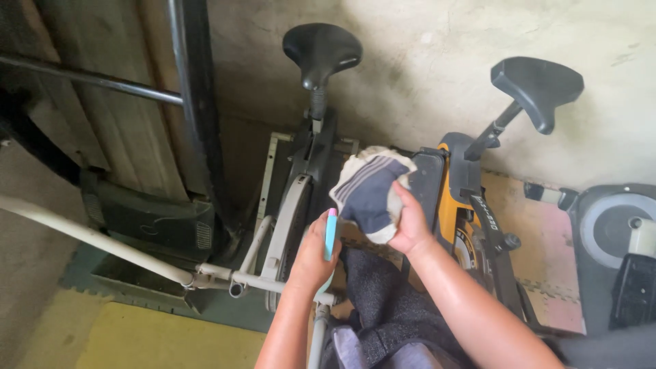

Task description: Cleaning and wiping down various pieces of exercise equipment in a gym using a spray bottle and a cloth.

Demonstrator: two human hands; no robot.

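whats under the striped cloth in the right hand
The right hand holds the striped cloth bunched above a dark grey fabric and an exercise bike frame. The cloth hides the fingertips and whatever lies directly beneath it.

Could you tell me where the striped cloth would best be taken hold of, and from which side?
Probably the bunched lower fold of the striped cloth, from the right, where the right hand already has its grip; the upper end hangs loose.

Stained plaster wall; exercise bikes; yellow floor mat.
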